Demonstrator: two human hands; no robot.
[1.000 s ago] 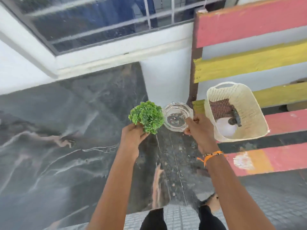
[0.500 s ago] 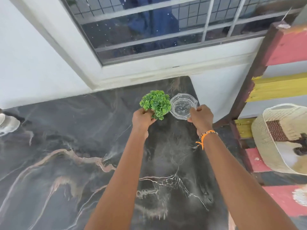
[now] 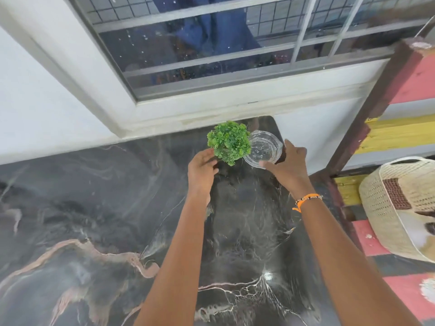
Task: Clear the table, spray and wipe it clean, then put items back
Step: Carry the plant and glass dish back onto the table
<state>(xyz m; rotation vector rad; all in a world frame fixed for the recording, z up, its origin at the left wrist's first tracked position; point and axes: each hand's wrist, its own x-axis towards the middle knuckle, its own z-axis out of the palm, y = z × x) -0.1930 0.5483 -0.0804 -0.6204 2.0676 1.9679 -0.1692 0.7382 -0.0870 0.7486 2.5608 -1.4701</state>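
A small green artificial plant (image 3: 228,142) stands at the far right corner of the dark marble table (image 3: 98,231), below the window. My left hand (image 3: 202,164) is curled around its base, which is hidden by the leaves and my fingers. Right beside the plant, a clear glass ashtray (image 3: 264,148) rests on the table. My right hand (image 3: 288,162) is spread at its right rim, fingers straightened, thumb touching the near edge.
A cream woven basket (image 3: 386,208) holding a brown cloth and other items sits on the red, yellow and black slatted bench (image 3: 400,135) to the right. A white wall and barred window (image 3: 211,55) run along the table's far edge.
Both hands have carried the plant and the ashtray from beside the bench to the table's far right corner. My right fingers have loosened from the ashtray.
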